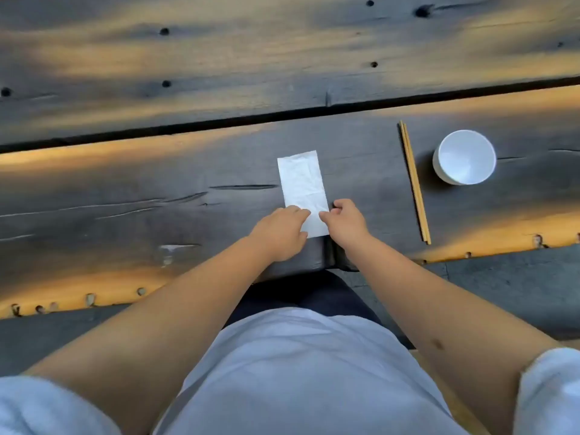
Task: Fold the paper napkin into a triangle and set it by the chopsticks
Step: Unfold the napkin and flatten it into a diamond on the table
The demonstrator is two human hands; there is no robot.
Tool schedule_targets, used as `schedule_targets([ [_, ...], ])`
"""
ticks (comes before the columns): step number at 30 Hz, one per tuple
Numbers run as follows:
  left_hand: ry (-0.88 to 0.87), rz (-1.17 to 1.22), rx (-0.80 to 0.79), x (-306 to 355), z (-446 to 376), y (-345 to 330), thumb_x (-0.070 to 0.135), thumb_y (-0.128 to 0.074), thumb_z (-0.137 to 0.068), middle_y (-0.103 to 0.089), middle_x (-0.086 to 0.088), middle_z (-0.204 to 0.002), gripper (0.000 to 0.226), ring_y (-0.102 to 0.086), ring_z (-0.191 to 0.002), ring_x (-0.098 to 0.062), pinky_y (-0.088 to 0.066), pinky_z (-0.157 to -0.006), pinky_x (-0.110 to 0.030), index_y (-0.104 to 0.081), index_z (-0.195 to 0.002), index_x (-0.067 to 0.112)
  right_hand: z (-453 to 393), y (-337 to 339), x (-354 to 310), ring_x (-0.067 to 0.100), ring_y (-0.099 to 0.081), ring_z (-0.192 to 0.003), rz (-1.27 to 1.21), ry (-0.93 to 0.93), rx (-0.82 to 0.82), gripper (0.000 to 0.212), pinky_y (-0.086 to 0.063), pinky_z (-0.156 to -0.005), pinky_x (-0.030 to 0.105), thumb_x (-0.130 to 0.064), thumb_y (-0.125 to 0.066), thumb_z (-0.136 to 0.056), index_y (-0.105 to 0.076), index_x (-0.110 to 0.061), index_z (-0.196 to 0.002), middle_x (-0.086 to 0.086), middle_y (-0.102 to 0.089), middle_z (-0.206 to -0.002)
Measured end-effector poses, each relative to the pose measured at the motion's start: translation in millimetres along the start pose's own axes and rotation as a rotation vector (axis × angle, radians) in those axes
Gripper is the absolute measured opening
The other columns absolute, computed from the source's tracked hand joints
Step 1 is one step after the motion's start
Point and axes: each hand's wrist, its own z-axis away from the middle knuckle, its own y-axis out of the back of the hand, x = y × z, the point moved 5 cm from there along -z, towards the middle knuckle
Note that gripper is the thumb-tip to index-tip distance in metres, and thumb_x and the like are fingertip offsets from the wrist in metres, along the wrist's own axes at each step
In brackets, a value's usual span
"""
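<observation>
I see the napkin (303, 186) lying flat on the counter (157, 189) as a narrow rectangle, long axis running away from me, tilted slightly left at the far end. The chopsticks (414, 183) lie well apart to its right, roughly parallel. My left hand (279, 232) presses the near left corner, fingers loosely curled; my right hand (343, 222) pinches the near right edge.
</observation>
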Motion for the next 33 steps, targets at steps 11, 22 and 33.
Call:
schedule_targets([
  [11,0.334,0.484,0.212,-0.6,-22.0,5.7,0.023,-0.052,-0.090,-0.062,-0.004,-0.117,0.037,-0.057,-0.097,-0.021,-0.043,-0.078,-0.028,-0.056,-0.127,0.016,-23.2,-2.9,10.7,0.011,-0.038,-0.055,-0.207,-0.163,-0.182,0.018,-0.029,-0.043,0.019,-0.022,-0.062,-0.089,-0.058,-0.019,-0.072,-0.006,-0.045,-0.062],
  [22,0.427,0.854,0.252,11.9,-18.1,-3.0,0.026,-0.060,-0.092,-0.064,-0.002,-0.105,0.029,-0.061,-0.091,-0.014,-0.041,-0.064,-0.012,-0.060,-0.118,0.016,-26.4,11.5,0.5,0.015,-0.042,-0.063,-0.060,0.044,-0.195,0.026,-0.035,-0.054,0.025,-0.023,-0.071,-0.084,-0.051,-0.015,-0.069,0.002,-0.048,-0.067],
  [33,0.522,0.972,0.240,16.2,-17.5,4.7,0.034,-0.072,-0.082,-0.069,-0.004,-0.081,0.029,-0.061,-0.071,-0.016,-0.045,-0.060,-0.028,-0.066,-0.093,0.008,-18.6,7.5,-12.9,0.011,-0.043,-0.055,0.241,0.311,-0.100,0.039,-0.036,-0.052,0.030,-0.037,-0.075,-0.074,-0.044,-0.018,-0.061,-0.007,-0.048,-0.058],
])
